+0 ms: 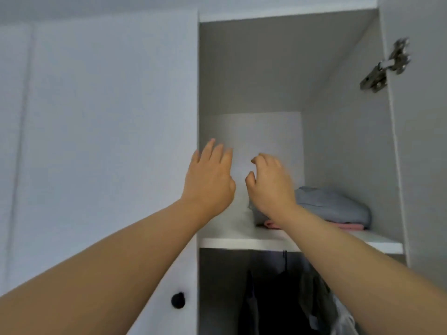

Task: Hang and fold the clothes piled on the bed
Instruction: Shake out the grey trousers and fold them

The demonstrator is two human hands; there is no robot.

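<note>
Head view — bare hands [209, 175] above shelf [242, 243]

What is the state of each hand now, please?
Left hand: open, fingers straight, holding nothing.
Right hand: open, fingers loosely curled, holding nothing.

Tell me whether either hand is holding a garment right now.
No: the left hand is spread open and the right hand loosely curled, both empty above the white wardrobe shelf.

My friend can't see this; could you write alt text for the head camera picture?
Two bare hands, left hand and right hand, reach empty into an open wardrobe above a shelf holding a folded grey garment on a pink one.
</note>
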